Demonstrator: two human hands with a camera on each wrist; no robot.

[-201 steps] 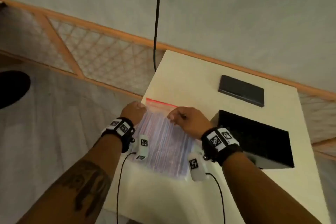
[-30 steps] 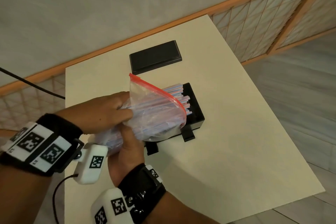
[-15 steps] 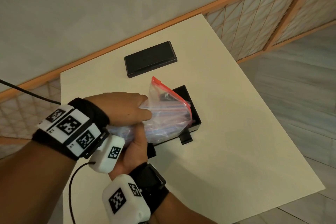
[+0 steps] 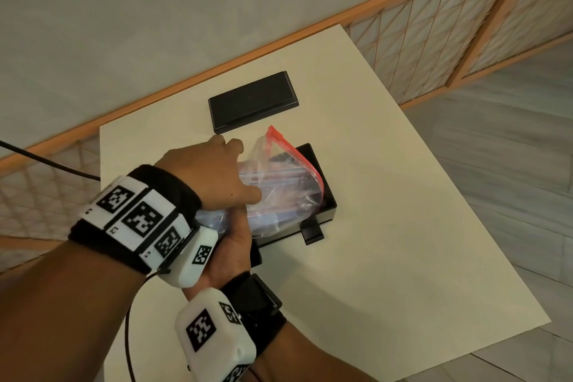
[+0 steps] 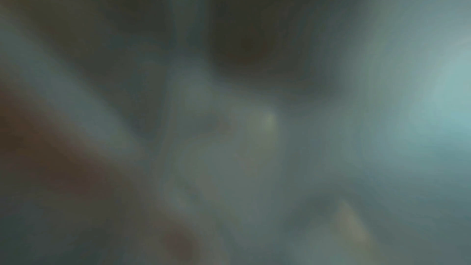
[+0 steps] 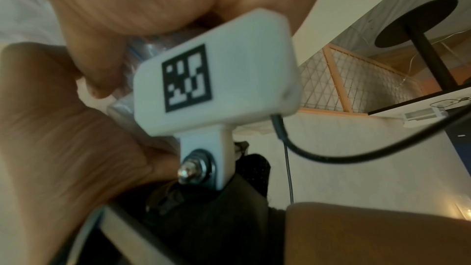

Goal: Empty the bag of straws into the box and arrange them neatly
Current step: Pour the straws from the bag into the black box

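left hand (image 4: 214,177): fingers curled over the clear plastic bag with red zip strip (image 4: 279,183), forearm reaching from lower left | right hand (image 4: 235,239): beneath the left, gripping the bag's lower end, wrists crossing closely

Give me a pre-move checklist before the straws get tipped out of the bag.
1. Bag mouth over box: ok, red zip edge hangs above the open box.
2. Bag mouth open: ok, it gapes.
3. Left hand grip on bag: ok, on top.
4. Right hand grip on bag: ok, holds the bottom end from below.
5. Straws all out: not ok, many show inside the bag.
6. Lid clear of box: ok, lies apart on the table.
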